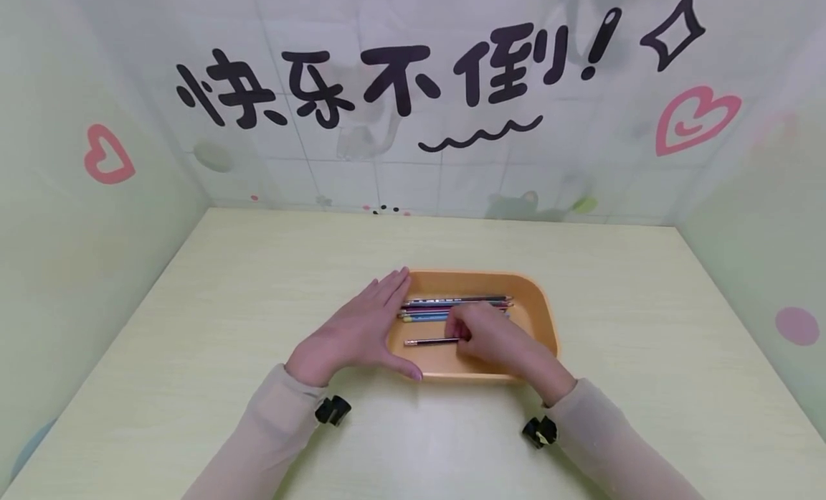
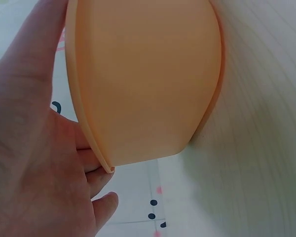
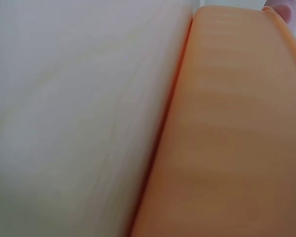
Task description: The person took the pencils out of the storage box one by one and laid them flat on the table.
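Note:
An orange tray (image 1: pixel 538 321) with rounded corners stands on the table. My left hand (image 1: pixel 361 328) spreads across its left end, fingers straight along the rim and thumb by the near edge; the left wrist view shows the hand (image 2: pixel 44 148) against the tray's rim (image 2: pixel 76 89). Inside the tray, my right hand (image 1: pixel 493 335) pinches a dark pencil (image 1: pixel 431 341) with an eraser end pointing left. Its other end is hidden by the hand. Beyond it, several pencils (image 1: pixel 426 311) lie side by side along the tray, partly covered by the right hand.
The pale table (image 1: pixel 258 270) runs back to a wall covering (image 1: pixel 413 184) with black lettering. Side panels stand left and right. The right wrist view shows mostly the tray's outer wall (image 3: pixel 227 138) and tabletop (image 3: pixel 79 123).

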A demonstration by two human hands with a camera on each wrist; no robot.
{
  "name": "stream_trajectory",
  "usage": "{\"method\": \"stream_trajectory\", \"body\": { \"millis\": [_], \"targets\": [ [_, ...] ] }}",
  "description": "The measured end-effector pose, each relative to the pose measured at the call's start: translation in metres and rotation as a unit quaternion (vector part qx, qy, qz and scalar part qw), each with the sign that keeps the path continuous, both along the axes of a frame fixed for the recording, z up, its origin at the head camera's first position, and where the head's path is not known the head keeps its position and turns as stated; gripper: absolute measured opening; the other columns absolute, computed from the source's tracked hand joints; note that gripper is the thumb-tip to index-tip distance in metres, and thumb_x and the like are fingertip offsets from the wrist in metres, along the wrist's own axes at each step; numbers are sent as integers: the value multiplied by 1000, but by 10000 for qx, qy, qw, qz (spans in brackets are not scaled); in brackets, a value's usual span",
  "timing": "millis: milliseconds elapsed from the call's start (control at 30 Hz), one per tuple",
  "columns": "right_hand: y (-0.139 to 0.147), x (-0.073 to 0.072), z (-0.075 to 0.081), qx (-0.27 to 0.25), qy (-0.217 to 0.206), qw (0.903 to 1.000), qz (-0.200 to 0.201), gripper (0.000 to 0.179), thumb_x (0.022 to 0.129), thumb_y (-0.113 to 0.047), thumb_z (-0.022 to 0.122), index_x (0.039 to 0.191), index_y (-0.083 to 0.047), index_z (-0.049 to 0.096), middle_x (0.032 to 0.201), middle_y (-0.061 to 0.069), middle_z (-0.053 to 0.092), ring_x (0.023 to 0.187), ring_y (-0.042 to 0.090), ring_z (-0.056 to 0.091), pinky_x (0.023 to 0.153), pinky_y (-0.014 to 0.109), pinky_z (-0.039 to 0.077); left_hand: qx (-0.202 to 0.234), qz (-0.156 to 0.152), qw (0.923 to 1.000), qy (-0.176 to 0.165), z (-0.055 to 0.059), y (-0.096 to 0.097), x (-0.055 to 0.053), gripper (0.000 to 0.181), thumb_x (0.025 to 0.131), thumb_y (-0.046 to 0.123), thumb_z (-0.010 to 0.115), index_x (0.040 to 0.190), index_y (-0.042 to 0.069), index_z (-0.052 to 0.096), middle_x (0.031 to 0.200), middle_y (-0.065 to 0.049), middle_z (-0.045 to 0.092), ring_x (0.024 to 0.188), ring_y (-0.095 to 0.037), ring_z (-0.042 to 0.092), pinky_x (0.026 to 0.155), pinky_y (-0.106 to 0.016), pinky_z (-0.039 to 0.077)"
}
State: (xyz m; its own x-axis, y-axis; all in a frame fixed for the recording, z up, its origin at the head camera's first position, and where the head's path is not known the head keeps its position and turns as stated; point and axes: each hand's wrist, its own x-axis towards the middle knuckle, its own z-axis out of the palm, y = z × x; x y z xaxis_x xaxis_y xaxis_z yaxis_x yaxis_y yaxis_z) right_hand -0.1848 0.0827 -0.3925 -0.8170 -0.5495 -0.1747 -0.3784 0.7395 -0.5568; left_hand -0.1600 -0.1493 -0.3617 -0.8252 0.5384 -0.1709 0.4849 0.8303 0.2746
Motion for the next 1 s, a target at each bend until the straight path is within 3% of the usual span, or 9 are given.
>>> {"method": "stream_trajectory", "body": {
  "millis": [467, 633, 1000],
  "targets": [
    [5, 3, 4, -494, 419, 9971, 405, 17, 80, 0, 70, 89, -12, 65, 79, -4, 59, 71, 10, 49, 61, 20, 44, -48, 36, 10000, -20, 0, 0, 0, 143, 62, 83, 71, 159, 1, 7, 169, -13, -1, 158, -28, 4, 130, -44, 10],
    [7, 6, 6, -678, 747, 9940, 419, 18, 79, -2, 71, 91, -14, 64, 79, -7, 58, 71, 8, 50, 61, 19, 44, -30, 22, 10000, -18, -1, 0, 1, 143, 62, 83, 71, 159, 0, 7, 169, -14, -1, 157, -29, 4, 130, -44, 11],
    [14, 14, 16, -1191, 932, 9878, 364, 22, 79, 1, 72, 93, -13, 62, 83, -1, 63, 73, 8, 53, 64, 18, 50, -20, 77, 10000, -41, -2, 0, 0, 143, 62, 82, 72, 159, 2, 6, 169, -12, -2, 158, -27, 3, 130, -42, 9]
  ]
}}
